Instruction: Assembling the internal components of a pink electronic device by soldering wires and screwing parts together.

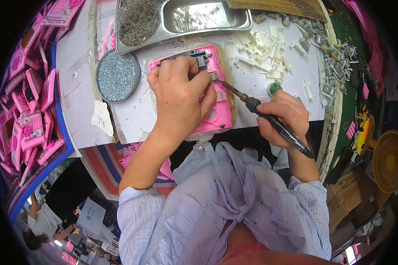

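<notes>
A pink plastic casing [223, 114] lies open side up on a padded block in front of me, with a black part [201, 58] set along its far side. My left hand [177, 92] rests over the casing, fingers curled and pressed together. Whatever they pinch is hidden beneath them. My right hand [289, 117] grips a black-handled soldering iron [276, 124]. Its thin metal tip points left and reaches the inside of the casing, close to my left fingers. Whether the tip touches anything cannot be made out.
Beyond the casing stands a metal tray [203, 30] of small springs. A round dish [117, 75] of screws sits left. White plastic parts [263, 51] and small grey motors [327, 84] lie right. Pink casings [31, 128] fill a blue-edged bin far left. A fan [387, 161] is far right.
</notes>
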Available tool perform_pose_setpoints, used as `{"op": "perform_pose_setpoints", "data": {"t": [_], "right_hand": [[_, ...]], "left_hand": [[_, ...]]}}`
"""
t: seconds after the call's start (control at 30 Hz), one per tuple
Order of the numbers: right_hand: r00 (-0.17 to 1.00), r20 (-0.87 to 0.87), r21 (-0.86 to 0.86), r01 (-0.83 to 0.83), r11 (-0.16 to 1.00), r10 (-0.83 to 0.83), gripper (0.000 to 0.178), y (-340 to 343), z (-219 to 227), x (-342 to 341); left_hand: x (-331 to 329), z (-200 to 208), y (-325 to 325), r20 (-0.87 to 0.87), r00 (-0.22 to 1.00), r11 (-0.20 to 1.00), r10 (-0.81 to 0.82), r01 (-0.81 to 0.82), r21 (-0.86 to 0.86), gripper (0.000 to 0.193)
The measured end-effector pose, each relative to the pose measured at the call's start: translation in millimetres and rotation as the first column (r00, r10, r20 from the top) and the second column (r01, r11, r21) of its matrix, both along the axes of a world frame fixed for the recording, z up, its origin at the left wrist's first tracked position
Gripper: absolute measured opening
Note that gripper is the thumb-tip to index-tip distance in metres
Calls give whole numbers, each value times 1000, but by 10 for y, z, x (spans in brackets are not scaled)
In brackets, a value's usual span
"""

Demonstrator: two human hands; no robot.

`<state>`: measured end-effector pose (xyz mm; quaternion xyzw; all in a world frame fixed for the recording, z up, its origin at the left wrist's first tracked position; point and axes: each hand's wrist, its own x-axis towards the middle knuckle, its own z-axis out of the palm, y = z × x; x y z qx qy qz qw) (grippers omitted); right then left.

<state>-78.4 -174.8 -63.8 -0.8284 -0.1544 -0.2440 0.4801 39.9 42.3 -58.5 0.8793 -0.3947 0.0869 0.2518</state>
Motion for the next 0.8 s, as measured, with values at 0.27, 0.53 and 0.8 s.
{"op": "perform_pose_setpoints", "data": {"t": [0.27, 0.53, 0.8], "right_hand": [[1000, -16, 12, 19, 1000, -18, 32, -65, 58, -55], [1000, 2, 1, 30, 1000, -30, 34, -83, 79, -68], [999, -5, 0, 41, 999, -41, 31, -130, 57, -97]], "left_hand": [[-7, 4, -11, 5, 1000, 1000, 2, -2, -3, 12], [-15, 36, -28, -6, 1000, 1000, 7, -7, 20, 12], [-33, 76, -48, 11, 1000, 998, 17, -18, 54, 11]]}}
